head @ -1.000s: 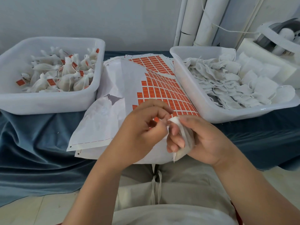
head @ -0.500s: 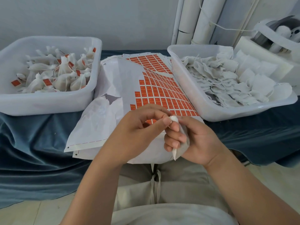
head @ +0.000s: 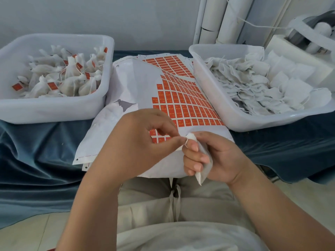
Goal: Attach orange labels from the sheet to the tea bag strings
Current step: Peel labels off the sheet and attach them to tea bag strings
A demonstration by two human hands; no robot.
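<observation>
Blue cloth [head: 36,151]: wht tea bag [head: 202,173] (scrunched)

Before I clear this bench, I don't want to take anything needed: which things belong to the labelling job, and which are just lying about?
In the job: label sheet; tea bag, gripped by the right hand, left hand pinching its top; left tub of labelled bags; right tub of unlabelled bags.
Lying about: white pipes; white device at far right; blue cloth under the tubs.
</observation>
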